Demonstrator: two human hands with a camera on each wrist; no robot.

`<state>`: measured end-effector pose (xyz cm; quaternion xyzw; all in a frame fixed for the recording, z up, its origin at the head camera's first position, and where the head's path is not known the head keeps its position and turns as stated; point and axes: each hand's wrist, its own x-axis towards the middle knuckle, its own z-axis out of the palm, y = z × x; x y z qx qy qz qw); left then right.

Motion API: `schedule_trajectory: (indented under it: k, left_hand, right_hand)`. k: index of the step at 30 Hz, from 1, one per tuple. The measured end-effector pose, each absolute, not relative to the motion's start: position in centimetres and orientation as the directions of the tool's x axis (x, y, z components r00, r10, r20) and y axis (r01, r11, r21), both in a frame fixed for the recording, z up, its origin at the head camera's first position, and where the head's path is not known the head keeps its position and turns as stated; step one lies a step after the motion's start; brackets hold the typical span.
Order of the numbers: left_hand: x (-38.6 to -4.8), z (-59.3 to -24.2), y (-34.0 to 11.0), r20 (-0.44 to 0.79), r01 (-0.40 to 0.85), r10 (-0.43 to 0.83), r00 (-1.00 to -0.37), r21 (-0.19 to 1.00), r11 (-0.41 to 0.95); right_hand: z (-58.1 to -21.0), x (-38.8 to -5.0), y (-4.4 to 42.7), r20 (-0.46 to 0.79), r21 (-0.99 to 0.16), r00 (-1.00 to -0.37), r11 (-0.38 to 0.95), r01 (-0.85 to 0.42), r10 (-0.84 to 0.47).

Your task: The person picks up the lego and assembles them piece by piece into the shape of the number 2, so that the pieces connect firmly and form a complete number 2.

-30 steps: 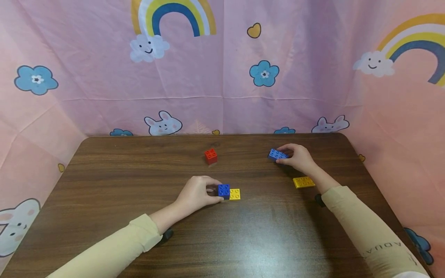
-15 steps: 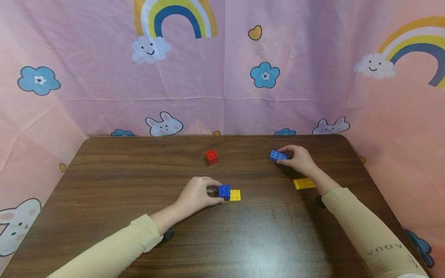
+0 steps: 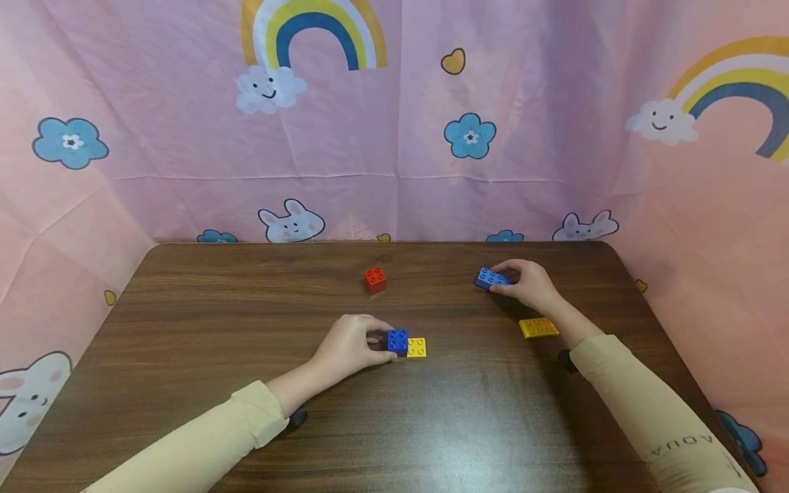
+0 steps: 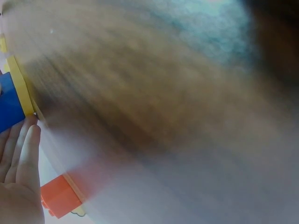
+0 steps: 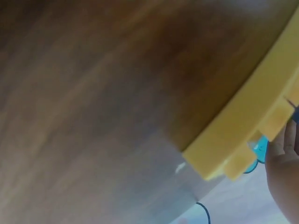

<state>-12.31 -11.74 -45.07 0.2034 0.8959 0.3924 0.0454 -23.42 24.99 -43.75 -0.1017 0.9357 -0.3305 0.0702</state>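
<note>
Near the middle of the table, my left hand (image 3: 348, 344) pinches a dark blue brick (image 3: 397, 342) between thumb and fingers. That brick sits on the left part of a thin yellow brick (image 3: 417, 348), whose bare studs show to the right; the left wrist view has the blue brick (image 4: 9, 102) on the yellow one (image 4: 21, 86). At the back right, my right hand (image 3: 531, 286) grips the near end of a lighter blue, longer brick (image 3: 491, 277). Another thin yellow brick (image 3: 538, 328) lies under the right forearm and looms large in the right wrist view (image 5: 247, 126).
A red brick (image 3: 375, 280) stands towards the back of the wooden table (image 3: 246, 294), beyond the left hand. Pink printed cloth (image 3: 345, 150) hangs behind the table's back edge and along both sides.
Both hands keep their places and their hold on the bricks. The light blue brick has turned or shifted very slightly; the whole head view has tilted a little.
</note>
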Motion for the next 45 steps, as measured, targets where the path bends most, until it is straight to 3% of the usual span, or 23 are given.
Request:
schedule_trajectory:
  k: [45]
  left_hand:
    - [-12.3, -44.9, -11.7, 0.073, 0.324, 0.392, -0.917, 0.710, 0.626]
  right_hand:
    - [-41.4, -21.1, 19.9, 0.031, -0.675, -0.907, 0.661, -0.330, -0.421]
